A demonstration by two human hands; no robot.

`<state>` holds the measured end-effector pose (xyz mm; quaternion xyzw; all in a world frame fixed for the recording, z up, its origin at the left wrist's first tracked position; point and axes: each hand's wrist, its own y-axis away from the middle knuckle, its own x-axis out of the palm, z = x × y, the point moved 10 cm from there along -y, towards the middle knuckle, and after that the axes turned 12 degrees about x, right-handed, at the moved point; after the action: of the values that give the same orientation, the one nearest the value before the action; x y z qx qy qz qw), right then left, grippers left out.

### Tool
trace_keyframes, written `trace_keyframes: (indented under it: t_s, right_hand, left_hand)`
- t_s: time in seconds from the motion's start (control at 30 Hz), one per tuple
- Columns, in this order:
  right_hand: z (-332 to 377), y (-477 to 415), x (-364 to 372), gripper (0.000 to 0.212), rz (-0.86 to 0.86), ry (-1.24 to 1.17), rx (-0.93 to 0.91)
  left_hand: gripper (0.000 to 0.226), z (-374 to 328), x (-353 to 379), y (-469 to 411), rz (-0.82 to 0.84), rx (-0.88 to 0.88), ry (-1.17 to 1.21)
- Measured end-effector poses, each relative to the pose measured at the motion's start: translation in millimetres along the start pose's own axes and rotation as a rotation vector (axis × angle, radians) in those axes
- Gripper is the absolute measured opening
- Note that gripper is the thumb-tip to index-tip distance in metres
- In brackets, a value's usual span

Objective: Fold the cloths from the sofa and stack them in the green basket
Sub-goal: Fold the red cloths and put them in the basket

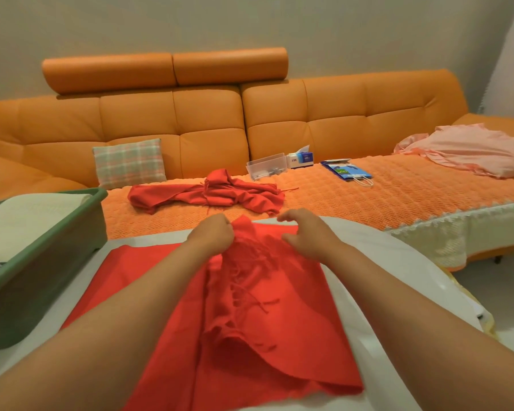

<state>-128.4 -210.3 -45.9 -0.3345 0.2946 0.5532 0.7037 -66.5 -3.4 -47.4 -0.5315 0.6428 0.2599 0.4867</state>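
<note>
The orange leather sofa (214,120) is bearing a crumpled red cloth (208,195); a fringed red cloth (250,307) is lying on the white table (368,262) beside the green plastic basket (42,277) — left hand (214,232) pinching its far edge, right hand (306,232) curled there, grip unclear.

I see a plaid cushion (129,162) on the left. Clear box (266,166) beside tissue box (301,158), then blue bag (346,170), pink pillow (481,149).

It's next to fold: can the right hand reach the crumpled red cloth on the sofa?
Probably yes: the crumpled red cloth lies just beyond the right hand, nothing standing between them.
</note>
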Motion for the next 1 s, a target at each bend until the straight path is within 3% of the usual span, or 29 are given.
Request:
trace_keyframes:
  t_s: [0.13,0.23,0.33,0.43,0.53,0.63,0.7,0.8,0.9,1.0]
  right_hand:
    - [-14,-1,42,0.059,0.175,0.273,0.062]
    - [-17,-3,54,0.059,0.21,0.384,0.077]
    - [-20,-2,59,0.059,0.234,0.448,0.07]
    - [-26,2,66,0.062,0.264,0.527,0.056]
    - [-33,5,70,0.065,0.282,0.579,0.045]
    - [-41,7,73,0.065,0.301,0.632,0.073]
    - [-41,8,73,0.065,0.296,0.665,0.071]
    - [-25,11,66,0.065,0.232,0.675,0.011]
    - [6,22,55,0.059,0.125,0.601,-0.116]
    - [33,46,47,0.024,0.13,0.424,-0.15]
  left_hand:
    - [0.029,44,-4,6,-0.028,-0.153,-0.084]
    - [0.032,32,4,6,-0.067,0.002,0.012]
    - [0.044,14,25,10,0.05,0.142,-0.125]
    - [0.023,23,19,4,-0.069,0.13,-0.084]
    - [0.026,49,0,-1,-0.228,0.025,0.025]
    - [0.033,61,-4,0,-0.239,0.003,-0.036]
    - [0.038,50,-7,6,-0.273,0.099,-0.007]
    - [0.05,1,-10,33,-0.268,0.487,0.08]
    - [0.056,-39,2,78,-0.027,0.738,0.145]
    - [0.061,-42,16,115,0.164,0.773,0.103]
